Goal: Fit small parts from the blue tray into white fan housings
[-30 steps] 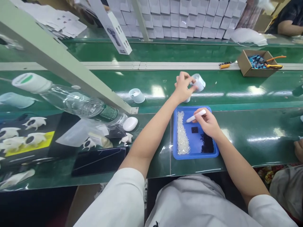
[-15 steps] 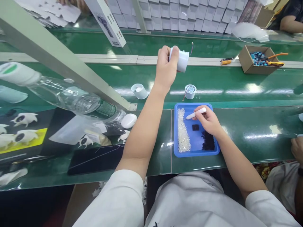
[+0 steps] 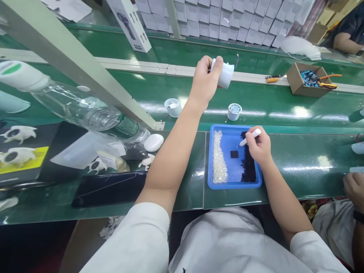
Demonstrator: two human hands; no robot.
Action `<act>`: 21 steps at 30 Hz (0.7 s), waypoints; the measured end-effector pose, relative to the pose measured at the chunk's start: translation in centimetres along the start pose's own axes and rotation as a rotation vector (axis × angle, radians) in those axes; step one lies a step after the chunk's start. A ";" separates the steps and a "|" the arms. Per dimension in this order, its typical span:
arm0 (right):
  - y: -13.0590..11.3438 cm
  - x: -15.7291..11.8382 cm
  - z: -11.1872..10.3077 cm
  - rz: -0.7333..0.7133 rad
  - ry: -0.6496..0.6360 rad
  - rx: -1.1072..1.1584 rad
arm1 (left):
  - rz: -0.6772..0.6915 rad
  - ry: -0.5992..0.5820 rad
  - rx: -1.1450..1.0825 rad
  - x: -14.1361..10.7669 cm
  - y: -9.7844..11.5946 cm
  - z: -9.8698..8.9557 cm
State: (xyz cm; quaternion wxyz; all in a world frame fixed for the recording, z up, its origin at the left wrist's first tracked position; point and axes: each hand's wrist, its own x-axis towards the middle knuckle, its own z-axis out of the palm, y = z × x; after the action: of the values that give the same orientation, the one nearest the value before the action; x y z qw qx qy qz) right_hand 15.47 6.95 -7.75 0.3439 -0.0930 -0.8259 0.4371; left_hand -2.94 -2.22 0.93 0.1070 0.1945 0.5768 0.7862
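My left hand (image 3: 207,81) is raised over the green surface, closed round a pale blue-white cylinder (image 3: 225,76) with a short wire sticking out. In my right hand (image 3: 259,146) is a white pen-like tool (image 3: 250,137), its thin tip over the blue tray (image 3: 211,151). Along the tray's left side lie small clear-white pieces (image 3: 219,161); small black pieces (image 3: 249,167) are heaped on the right. A small black square (image 3: 234,154) sits between them.
Beyond the tray stand a slotted round part (image 3: 234,112) and an open cup (image 3: 173,107). A metal post (image 3: 85,68) and a clear bottle (image 3: 93,113) are at left. At back right is a cardboard box (image 3: 307,85); another person's hand (image 3: 354,185) shows at right.
The tool in my right hand has moved from the clear-white pieces rightward, near the black pieces. My left hand still holds the cylinder, slightly further right in view. The view has shifted a little.
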 end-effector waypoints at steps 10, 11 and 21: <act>0.2 0.1 0.1 -0.033 -0.054 -0.067 | -0.058 -0.003 -0.039 0.0 -0.1 -0.2; 0.2 0.2 0.1 -0.042 -0.018 -0.073 | -0.108 0.014 -0.072 -0.1 0.1 -0.1; 1.1 0.5 -0.1 0.050 0.118 -0.055 | -0.059 -0.048 0.012 -0.1 0.1 0.0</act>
State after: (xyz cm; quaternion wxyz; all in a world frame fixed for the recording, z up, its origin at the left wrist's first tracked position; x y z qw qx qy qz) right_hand 15.01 7.95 -8.33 0.3782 -0.1486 -0.8132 0.4166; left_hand -2.83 -2.30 0.96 0.1428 0.1965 0.5843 0.7743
